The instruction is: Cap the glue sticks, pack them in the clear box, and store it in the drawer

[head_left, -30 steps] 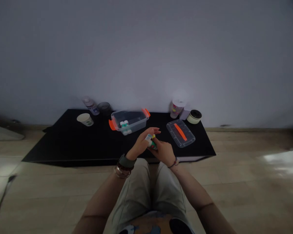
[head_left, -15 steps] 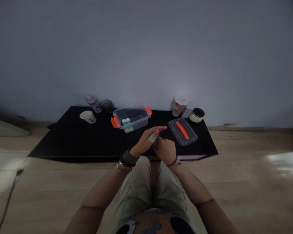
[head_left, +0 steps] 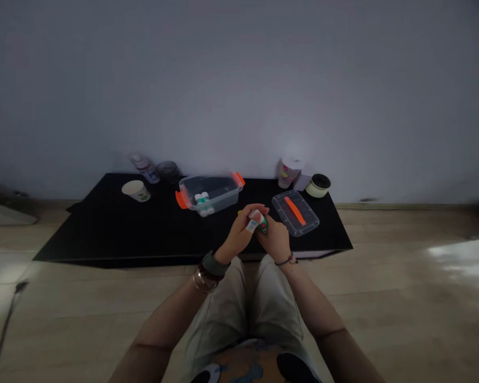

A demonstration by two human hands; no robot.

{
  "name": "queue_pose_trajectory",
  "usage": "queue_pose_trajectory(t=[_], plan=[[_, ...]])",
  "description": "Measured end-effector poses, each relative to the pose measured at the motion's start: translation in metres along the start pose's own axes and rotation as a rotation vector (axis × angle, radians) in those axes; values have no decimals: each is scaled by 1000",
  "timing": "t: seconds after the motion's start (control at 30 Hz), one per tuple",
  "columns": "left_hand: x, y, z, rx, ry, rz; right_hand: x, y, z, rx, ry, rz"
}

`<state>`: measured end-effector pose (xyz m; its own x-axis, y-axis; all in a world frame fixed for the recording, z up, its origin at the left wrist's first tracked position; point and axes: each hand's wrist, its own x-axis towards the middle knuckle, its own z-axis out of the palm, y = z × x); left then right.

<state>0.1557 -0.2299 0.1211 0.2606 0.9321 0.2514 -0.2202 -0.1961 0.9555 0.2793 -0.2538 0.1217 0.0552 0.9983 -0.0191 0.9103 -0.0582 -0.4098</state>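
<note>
Both hands are meeting over the front of the black table (head_left: 104, 234), w/ the small bottle (head_left: 263, 226) btwn them. The R hand (head_left: 277, 240) is wrapping its fingers tight round the green part. The L hand (head_left: 239, 234) is gripping too, its thumb lying on the white end & its fingers curling past. A yellow bit (head_left: 240, 213) is peeking out just past the L hand, too small to tell what.

Behind, the clear tub (head_left: 226, 201) w/ orange clips is holding some white & green little bottles (head_left: 202, 198) nr its L end. The lid (head_left: 305, 226) is lying flat nr the R hand, its orange handle (head_left: 295, 211) facing up. On the L, the paper cup (head_left: 134, 189) is standing w/ a tall bottle (head_left: 146, 168) & dark cup (head_left: 168, 172) behind it. Back R, a see-thru cup (head_left: 289, 173), pale box (head_left: 302, 182) & cream pot (head_left: 318, 187) are standing close together.
</note>
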Motion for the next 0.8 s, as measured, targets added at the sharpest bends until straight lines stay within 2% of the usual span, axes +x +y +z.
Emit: queue_pose_trajectory(t=[0.1,0.17,0.2,0.27,0.37,0.43,0.47,0.53,0.63,0.7,0.73,0.8], plan=[[-2,-5,-2,81,-23,13,1,2,5,137,-5,-23],[-3,-6,-5,69,-59,6,1,4,8,333,-32,-56],[-2,-5,-7,50,-88,-2,1,5,9,471,-86,-70],[-2,-1,-12,-3,-184,-34,0,7,11,805,-313,-79],[1,7,-19,-142,-366,-93,-5,7,13,1285,-783,-72],[2,10,-22,-232,-436,-131,-7,7,13,1451,-941,-73],[3,9,-23,-255,-434,-146,-6,6,14,1474,-943,-66],[3,5,-23,-248,-365,-160,-3,6,16,1404,-802,-43],[1,-5,-22,-162,-202,-123,7,7,19,1083,-385,-39],[0,-9,-21,-115,-140,-101,11,8,21,885,-176,-53],[-1,-10,-21,-104,-131,-100,12,8,22,846,-141,-57],[-1,-9,-22,-96,-138,-109,11,7,22,899,-233,-65]])
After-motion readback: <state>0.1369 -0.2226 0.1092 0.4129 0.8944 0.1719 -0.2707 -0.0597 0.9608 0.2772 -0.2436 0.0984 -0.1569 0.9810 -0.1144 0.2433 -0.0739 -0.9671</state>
